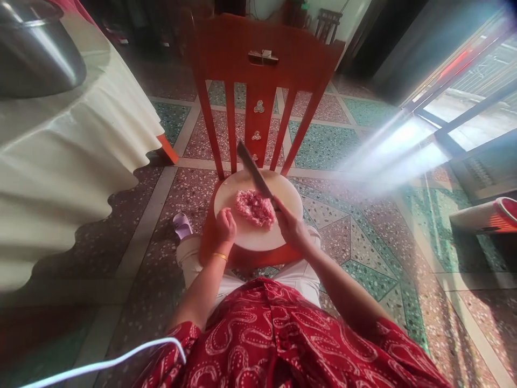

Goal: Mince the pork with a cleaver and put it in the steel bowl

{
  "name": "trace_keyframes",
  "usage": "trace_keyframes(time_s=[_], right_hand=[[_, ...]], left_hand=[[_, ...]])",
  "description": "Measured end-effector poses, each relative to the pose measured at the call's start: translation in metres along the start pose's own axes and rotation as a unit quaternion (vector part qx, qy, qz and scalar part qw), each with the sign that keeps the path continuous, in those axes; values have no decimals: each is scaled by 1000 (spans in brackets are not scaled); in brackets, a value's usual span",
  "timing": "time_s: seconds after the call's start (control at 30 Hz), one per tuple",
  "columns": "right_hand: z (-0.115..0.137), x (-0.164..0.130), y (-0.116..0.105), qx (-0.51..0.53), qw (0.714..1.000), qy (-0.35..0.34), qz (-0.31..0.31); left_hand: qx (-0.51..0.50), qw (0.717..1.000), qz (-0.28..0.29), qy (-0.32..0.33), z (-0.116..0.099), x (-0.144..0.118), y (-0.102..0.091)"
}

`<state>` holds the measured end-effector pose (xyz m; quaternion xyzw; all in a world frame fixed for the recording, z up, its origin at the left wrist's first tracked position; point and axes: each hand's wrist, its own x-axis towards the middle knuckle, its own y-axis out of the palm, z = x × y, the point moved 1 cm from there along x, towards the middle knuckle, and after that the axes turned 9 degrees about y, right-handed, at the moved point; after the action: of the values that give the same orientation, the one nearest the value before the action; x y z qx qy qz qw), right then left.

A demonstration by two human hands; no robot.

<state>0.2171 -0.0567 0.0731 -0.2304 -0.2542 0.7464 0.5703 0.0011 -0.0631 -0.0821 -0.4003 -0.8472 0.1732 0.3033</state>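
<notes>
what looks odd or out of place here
The round board rests on the seat of a red chair, an odd place for minced meat and a knife. I see nothing spilled or broken.

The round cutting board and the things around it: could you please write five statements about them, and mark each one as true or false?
1. The right hand grips the knife. True.
2. The left hand holds the knife's blade. False: it is curled at the left side of the cutting board, apart from the blade.
3. The cutting board lies on the seat of the red chair. True.
4. The minced meat is in a bowl. False: it lies on the cutting board.
5. The metal pot stands on the table with the pale cloth. True.
</notes>
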Motion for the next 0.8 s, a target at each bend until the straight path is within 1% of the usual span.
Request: trace_keyframes(time_s=[0.03, 0.07, 0.1, 0.13, 0.17, 0.2, 0.23, 0.27, 0.33, 0.37, 0.43, 0.5, 0.53, 0.57, 0.63, 0.67, 0.7, 0.73, 0.8], right_hand=[[5, 2, 3, 18, 999, -25, -25], [5, 3, 10, 30, 998, -40, -38], [1, 4, 18, 33, 998, -40, -35], [-7, 2, 28, 27, 999, -24, -21], [-17, -2, 35, 9, 1000, 5, 15], [-27, -7, 40, -10, 998, 44, 48], [-35, -12, 40, -24, 995, 69, 70], [-40, -17, 37, -29, 993, 80, 84], [-35, -23, 21, -23, 994, 69, 82], [-28, -22, 12, -13, 996, 51, 67], [-11, -12, 2, 8, 1000, 8, 11], [-5, 1, 7, 21, 998, -27, -53], [-8, 6, 13, 16, 997, -30, -63], [-14, 10, 21, 1, 999, -19, -50], [-31, 12, 33, -44, 998, 34, 24], [-38, 10, 34, -59, 995, 54, 56], [-40, 7, 31, -66, 993, 63, 73], [-39, 4, 24, -64, 994, 59, 71], [-26, -1, 6, -42, 999, 16, 25]], left_hand=[[0, 1000, -5, -1, 0, 0, 0], [0, 1000, -6, 1, 0, 0, 1], [0, 1000, -5, 1, 0, -1, 1], [0, 1000, -5, 1, 1, -1, 0], [0, 1000, -4, -1, 0, -1, -1], [0, 1000, -5, -1, 0, -2, -2], [2, 1000, -3, 1, -1, -1, -4], [5, 1000, 3, 6, -2, -1, -6], [13, 1000, 13, 13, -6, -1, -10], [17, 1000, 15, 12, -8, 0, -11], [20, 1000, 10, 4, -10, 1, -11], [16, 1000, 4, -1, -10, 1, -8], [12, 1000, 5, 0, -10, 1, -7], [10, 1000, 4, -1, -9, 1, -6], [7, 1000, 4, -2, -8, 0, -5], [8, 1000, 9, -3, -9, 0, -6], [12, 1000, 16, -5, -10, 1, -8], [20, 999, 25, -7, -12, 1, -11], [42, 998, 42, -7, -17, 3, -17]])
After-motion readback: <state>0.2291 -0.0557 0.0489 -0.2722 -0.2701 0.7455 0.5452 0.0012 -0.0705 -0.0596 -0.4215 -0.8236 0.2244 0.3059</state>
